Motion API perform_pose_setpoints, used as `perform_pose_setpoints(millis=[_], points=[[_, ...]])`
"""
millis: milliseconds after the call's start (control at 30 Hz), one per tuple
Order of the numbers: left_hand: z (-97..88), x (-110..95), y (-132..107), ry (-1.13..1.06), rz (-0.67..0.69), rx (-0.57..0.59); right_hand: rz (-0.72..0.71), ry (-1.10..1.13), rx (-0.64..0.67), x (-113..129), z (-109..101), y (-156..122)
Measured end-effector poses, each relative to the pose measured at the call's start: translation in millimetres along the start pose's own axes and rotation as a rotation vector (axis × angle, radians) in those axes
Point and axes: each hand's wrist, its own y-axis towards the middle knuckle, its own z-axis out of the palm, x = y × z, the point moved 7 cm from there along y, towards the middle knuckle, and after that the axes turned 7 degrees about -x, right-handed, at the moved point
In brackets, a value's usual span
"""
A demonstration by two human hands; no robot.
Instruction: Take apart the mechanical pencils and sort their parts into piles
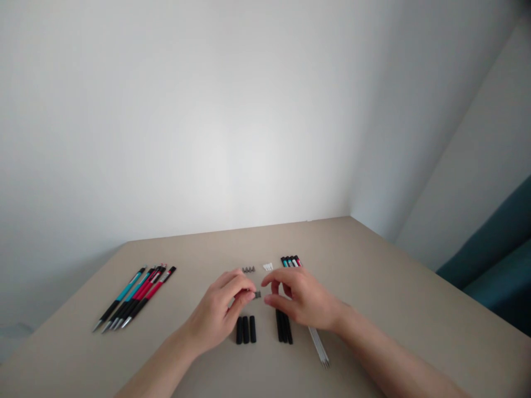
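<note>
My left hand [222, 307] is closed in a pinch, thumb against forefinger, over the middle of the table. Small grey metal pieces [258, 294] sit right at its fingertips, too small to tell whether any is held. My right hand [305, 296] faces it from the other side, thumb and forefinger apart with nothing visible between them. Below the left fingers stand three short black rubber grips [246, 330] in a row. Black pen tubes [284, 327] and white ink refills [319, 348] lie partly under the right hand.
Several teal and red pens [135, 298] lie together at the left. Beyond the hands are small dark coiled-looking pieces [248, 270], little white parts [267, 266] and coloured pen barrels [292, 262]. A wall [232, 138] borders the table; a teal curtain [493, 265] hangs at right.
</note>
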Motion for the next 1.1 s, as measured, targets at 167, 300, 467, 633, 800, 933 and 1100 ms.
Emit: perform_pose_setpoints(millis=[167,300,467,633,800,933,1100], points=[[3.9,-2.6,-3.7,-0.073,-0.06,-0.015,-0.113,0.051,0.011,16.1,10.2,-1.1],[-1.1,4.8,-3.0,-0.065,-0.145,-0.103,-0.078,0.04,-0.086,9.8,2.6,-0.1],[-0.8,24.1,-4.3,-0.104,-0.295,-0.162,-0.044,0.091,-0.209,5.3,-7.7,-0.8],[4.6,31.3,-4.8,-0.141,-0.339,-0.116,-0.039,0.097,-0.235,4.8,-8.1,-0.2],[6.5,28.8,-2.8,-0.167,-0.349,-0.081,-0.032,0.107,-0.242,4.0,-7.2,0.3],[10.1,25.9,-1.9,-0.219,-0.374,-0.037,-0.037,0.116,-0.242,3.7,-6.0,0.0],[13.0,23.3,-1.2,-0.244,-0.391,0.005,-0.019,0.115,-0.247,2.3,-6.2,-0.1]])
